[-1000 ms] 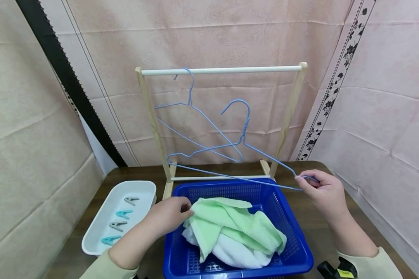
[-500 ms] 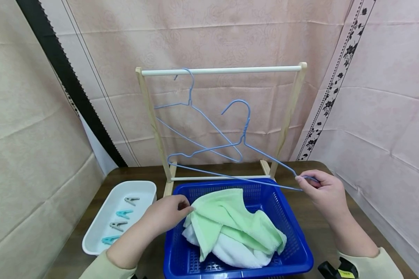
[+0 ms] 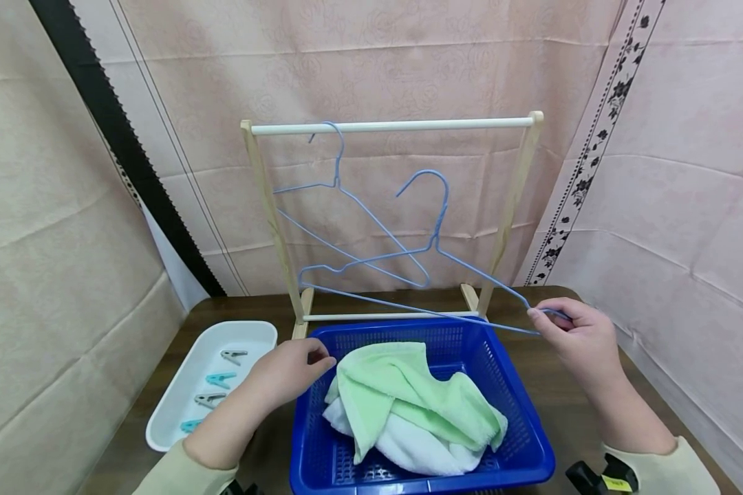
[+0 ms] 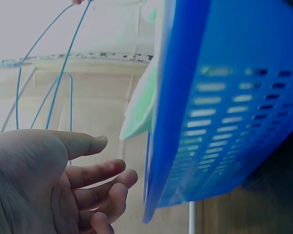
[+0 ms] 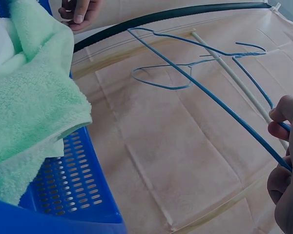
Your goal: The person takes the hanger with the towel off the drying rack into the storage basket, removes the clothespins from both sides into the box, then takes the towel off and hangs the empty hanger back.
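My right hand [image 3: 578, 340] pinches one lower corner of a blue wire clothes hanger [image 3: 439, 223] between thumb and fingers, its hook pointing up. The hanger stretches leftward above the back of a blue basket [image 3: 528, 402]. In the basket a light green towel [image 3: 402, 388] lies crumpled over a white towel [image 3: 421, 450]. Beside the green towel's left edge is my left hand [image 3: 287, 375], over the basket's left rim. The left wrist view shows its fingers [image 4: 100, 171] loosely bent, holding nothing, apart from the green towel.
Behind the basket stands a wooden rack with a white bar [image 3: 408, 126]; a second blue hanger [image 3: 338, 161] hangs at its left. A white tray [image 3: 201, 354] with several clothespins [image 3: 221, 379] sits left of the basket. Pale cloth walls surround the wooden table [image 3: 532, 357].
My left hand has let go of the green towel's edge and drawn back a little to the left. The towel's top edge shifted. The hanger's hook has risen slightly in my right hand.
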The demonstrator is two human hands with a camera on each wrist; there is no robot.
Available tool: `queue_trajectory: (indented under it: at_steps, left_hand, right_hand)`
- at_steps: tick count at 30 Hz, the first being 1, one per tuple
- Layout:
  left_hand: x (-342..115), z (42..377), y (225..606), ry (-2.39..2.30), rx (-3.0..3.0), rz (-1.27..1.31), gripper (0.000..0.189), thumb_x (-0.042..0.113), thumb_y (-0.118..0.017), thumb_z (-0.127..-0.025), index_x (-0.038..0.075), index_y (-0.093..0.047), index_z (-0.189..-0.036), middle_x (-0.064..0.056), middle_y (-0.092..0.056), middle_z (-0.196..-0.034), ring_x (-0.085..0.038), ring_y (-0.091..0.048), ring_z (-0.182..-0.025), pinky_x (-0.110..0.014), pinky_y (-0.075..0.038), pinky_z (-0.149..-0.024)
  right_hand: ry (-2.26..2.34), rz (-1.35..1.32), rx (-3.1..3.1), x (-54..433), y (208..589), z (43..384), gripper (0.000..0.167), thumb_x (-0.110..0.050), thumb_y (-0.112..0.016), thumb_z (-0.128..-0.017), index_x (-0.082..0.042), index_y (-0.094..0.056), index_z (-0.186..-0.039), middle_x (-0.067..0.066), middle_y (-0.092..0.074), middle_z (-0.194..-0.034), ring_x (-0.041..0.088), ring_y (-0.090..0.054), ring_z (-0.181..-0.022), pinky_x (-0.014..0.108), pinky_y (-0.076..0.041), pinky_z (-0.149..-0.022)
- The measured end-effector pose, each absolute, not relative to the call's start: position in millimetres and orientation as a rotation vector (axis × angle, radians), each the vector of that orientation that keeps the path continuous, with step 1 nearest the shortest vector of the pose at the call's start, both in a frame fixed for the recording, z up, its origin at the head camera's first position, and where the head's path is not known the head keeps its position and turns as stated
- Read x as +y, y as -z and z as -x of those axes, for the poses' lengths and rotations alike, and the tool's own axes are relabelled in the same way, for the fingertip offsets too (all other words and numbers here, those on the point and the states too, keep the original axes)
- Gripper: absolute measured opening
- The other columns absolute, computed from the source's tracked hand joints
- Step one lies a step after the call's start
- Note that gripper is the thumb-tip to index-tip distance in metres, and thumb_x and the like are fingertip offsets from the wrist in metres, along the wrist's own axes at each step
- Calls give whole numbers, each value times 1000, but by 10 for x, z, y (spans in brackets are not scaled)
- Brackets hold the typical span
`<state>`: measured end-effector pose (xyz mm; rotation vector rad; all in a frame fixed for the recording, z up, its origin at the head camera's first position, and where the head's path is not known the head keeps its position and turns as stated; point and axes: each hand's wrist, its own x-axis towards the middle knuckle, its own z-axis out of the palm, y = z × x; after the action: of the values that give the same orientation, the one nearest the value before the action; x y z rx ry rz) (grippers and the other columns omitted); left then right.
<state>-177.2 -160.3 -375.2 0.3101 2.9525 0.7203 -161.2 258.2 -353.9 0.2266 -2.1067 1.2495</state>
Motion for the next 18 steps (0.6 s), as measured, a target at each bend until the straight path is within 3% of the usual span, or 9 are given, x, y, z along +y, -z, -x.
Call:
queue_trajectory:
  at_steps: [12,18]
  left_hand:
    - [-1867,1994,3666,-879,3003,-184,26,39,-61,-98,16,-70,-107,0,-67,-93,-18,-58,-77,-35,-48,-62]
    - [-2066,2182,3624,-1100,3059,-138,37,46,-55,-100,15,-67,-116,-5,-68,-107,-24,-61,-95,-43,-50,-77]
  right_hand:
    - [-1256,-181,-2018,2578,3373,1623,6,5,-76,-81,2,-71,-84,-11,-46,-56,4,-40,-52,18,-34,-47]
    - [-1322,-167,-1918,2597,3279,1641,6,7,-74,-82,1,-73,-81,-13,-52,-53,-1,-40,-47,16,-32,-43]
